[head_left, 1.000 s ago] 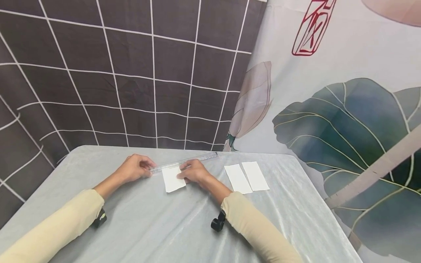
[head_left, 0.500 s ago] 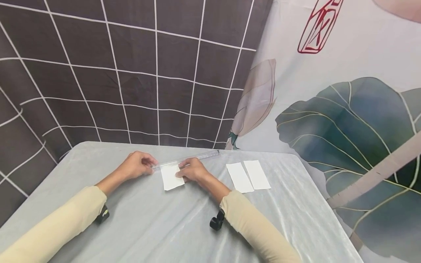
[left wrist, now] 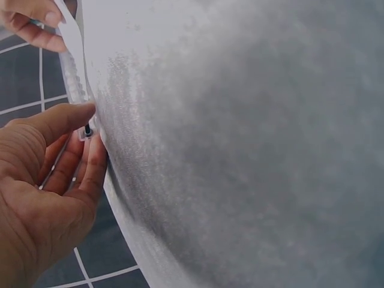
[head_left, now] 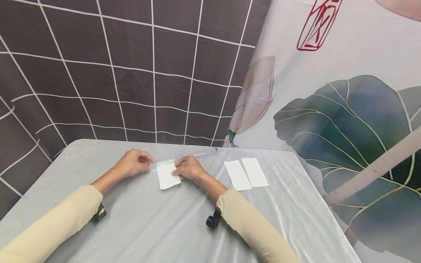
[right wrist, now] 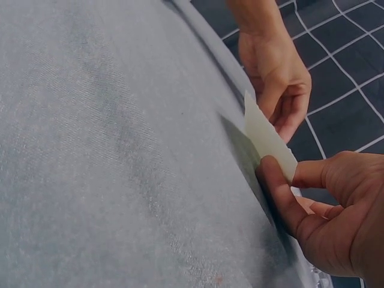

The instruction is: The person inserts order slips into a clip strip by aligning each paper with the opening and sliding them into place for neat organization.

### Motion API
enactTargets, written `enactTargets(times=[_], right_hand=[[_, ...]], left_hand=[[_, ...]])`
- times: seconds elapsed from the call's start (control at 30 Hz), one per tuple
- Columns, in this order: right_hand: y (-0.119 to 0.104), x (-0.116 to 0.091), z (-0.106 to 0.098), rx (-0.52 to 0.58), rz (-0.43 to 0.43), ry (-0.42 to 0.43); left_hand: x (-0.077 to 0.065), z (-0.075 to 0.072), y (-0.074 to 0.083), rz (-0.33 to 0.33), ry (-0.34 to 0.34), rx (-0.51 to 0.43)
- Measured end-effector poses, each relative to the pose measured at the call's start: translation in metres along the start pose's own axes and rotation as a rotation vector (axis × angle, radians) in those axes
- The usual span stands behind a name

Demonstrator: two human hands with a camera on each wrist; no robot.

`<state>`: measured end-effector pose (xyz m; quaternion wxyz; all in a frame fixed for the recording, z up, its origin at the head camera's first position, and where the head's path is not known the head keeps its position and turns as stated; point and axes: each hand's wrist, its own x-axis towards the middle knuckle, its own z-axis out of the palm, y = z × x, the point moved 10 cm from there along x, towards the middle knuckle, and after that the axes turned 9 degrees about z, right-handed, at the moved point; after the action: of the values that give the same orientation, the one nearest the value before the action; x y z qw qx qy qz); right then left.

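My left hand [head_left: 135,163] pinches the near-left end of a clear plastic ruler-like strip [head_left: 205,152], its thumb on one side and fingers on the other. In the left wrist view, a small dark piece sits at that end of the strip [left wrist: 75,84]. My right hand [head_left: 189,168] pinches the right edge of a small white piece of paper [head_left: 166,178] between thumb and fingers. The paper's upper edge lies along the strip. In the right wrist view, the paper [right wrist: 264,137] stands tilted above the cloth, its edge slightly rough.
Two white paper pieces [head_left: 237,176] lie side by side to the right of the right hand. A light grey cloth [head_left: 158,226] covers the table. A dark gridded curtain [head_left: 131,84] hangs behind, and a lotus-patterned curtain [head_left: 329,146] on the right.
The right hand and its paper have shifted slightly left along the strip, closer to the left hand. The left hand keeps its hold, and the two papers at right stay put.
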<state>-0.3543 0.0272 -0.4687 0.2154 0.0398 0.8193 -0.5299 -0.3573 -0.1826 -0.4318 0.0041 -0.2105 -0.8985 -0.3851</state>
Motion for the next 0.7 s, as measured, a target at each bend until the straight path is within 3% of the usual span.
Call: enactTargets(times=[0.47,0.7], right_hand=[[-0.0013,0.0040,0.0053,-0.003,0.007,-0.019],[-0.0011,0.0061,0.0022,0.007,0.012,-0.029]], left_hand=[[-0.0028,-0.0009,-0.0053,-0.008,0.004,-0.011],[0.0026,0.0007,-0.0036,-0.001,-0.007,-0.008]])
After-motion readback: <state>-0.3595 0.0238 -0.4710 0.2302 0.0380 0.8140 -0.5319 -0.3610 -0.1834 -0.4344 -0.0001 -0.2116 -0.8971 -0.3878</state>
